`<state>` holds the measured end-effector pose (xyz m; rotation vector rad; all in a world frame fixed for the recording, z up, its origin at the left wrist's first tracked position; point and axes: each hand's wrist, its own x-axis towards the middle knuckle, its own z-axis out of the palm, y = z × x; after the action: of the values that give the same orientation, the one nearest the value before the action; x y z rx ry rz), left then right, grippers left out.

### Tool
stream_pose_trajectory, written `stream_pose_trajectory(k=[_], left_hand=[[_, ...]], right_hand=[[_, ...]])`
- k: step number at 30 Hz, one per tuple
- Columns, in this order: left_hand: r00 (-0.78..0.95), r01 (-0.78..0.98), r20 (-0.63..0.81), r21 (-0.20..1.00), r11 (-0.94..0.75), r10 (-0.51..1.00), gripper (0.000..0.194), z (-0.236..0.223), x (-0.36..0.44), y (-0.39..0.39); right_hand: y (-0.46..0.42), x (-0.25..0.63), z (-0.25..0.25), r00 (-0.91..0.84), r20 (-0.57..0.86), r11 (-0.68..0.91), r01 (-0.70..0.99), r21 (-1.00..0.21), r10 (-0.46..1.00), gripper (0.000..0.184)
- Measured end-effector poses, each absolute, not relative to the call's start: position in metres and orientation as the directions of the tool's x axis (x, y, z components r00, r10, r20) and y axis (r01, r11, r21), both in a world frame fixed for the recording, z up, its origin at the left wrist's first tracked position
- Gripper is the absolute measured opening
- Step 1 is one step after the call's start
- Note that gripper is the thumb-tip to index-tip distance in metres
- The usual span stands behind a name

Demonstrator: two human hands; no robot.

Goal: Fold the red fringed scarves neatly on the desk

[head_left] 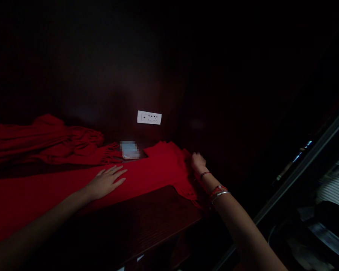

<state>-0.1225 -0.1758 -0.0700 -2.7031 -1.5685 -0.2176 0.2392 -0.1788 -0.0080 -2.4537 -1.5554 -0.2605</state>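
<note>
A long red scarf (147,175) lies spread along a dark wooden surface, its fringed end at the right. My left hand (105,183) rests flat on it, fingers apart, with a ring on one finger. At the scarf's right end my right hand (198,162) is closed on the edge of the cloth; its fingertips are partly hidden. Bracelets circle the right wrist. Behind the spread scarf, a second red fringed cloth (56,139) lies bunched up at the left.
A small flat object with a blurred-out face (130,150) lies between the cloths. On the dark back wall sits a white power socket (149,117). The dark wooden shelf (158,210) has its front edge near me. A black chair-like object (330,229) stands at lower right.
</note>
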Motion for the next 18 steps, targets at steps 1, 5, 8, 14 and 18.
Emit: stream_pose_trajectory(k=[1, 5, 8, 14, 18], left_hand=[[0.488, 0.865, 0.127, 0.064, -0.498, 0.864, 0.052, -0.070, -0.122, -0.176], [0.477, 0.869, 0.133, 0.075, -0.488, 0.869, 0.051, -0.071, -0.122, -0.175], [0.488, 0.861, 0.145, 0.080, -0.502, 0.861, 0.050, -0.072, -0.123, -0.175], [0.482, 0.866, 0.127, 0.082, -0.494, 0.867, 0.050, -0.072, -0.123, -0.174], [0.485, 0.865, 0.122, 0.078, -0.496, 0.866, 0.051, -0.069, -0.121, -0.176]], right_hand=[[-0.175, 0.237, -0.007, 0.423, 0.259, -0.419, 0.905, -0.074, 0.868, 0.030], [-0.161, 0.230, -0.003, 0.425, 0.201, -0.427, 0.904, -0.032, 0.883, 0.026], [-0.157, 0.228, 0.002, 0.417, 0.180, -0.417, 0.908, -0.036, 0.891, 0.024], [-0.157, 0.227, 0.044, 0.379, 0.203, -0.376, 0.925, -0.056, 0.903, 0.036], [-0.164, 0.225, 0.093, 0.271, 0.357, -0.235, 0.962, -0.142, 0.894, 0.030]])
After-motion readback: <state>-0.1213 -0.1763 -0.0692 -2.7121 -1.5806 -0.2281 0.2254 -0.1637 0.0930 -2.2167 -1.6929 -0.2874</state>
